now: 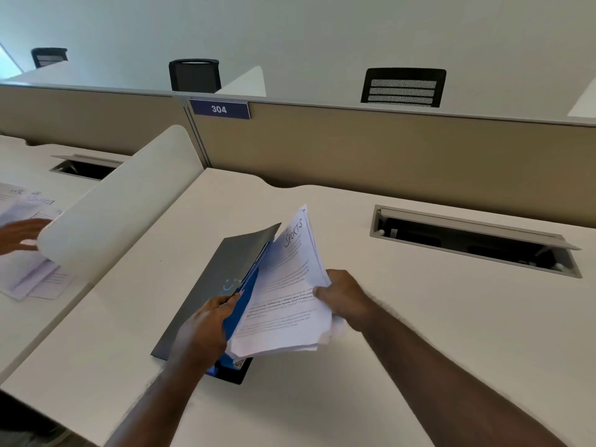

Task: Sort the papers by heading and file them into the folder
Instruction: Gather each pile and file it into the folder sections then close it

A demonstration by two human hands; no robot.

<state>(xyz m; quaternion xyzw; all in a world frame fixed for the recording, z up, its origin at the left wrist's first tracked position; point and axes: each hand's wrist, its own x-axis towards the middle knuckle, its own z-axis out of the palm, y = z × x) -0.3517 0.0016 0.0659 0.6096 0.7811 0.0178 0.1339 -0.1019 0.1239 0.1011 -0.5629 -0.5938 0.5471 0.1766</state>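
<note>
A dark grey folder (209,285) with a blue inner pocket lies on the white desk (419,317), its cover lifted partway. My left hand (206,324) grips the blue inner edge of the folder near its bottom. My right hand (345,295) holds a stack of white printed papers (283,301) by its right edge. The top sheet carries the handwritten heading "SPORTS" at its far end. The stack tilts up against the blue pocket, its left edge at the folder's opening.
A curved white divider (122,195) separates this desk from the one on the left, where another person's hand (19,235) rests on more papers (32,272). A cable hatch (474,240) stands open at the right. A beige partition (387,150) labelled 304 runs along the back.
</note>
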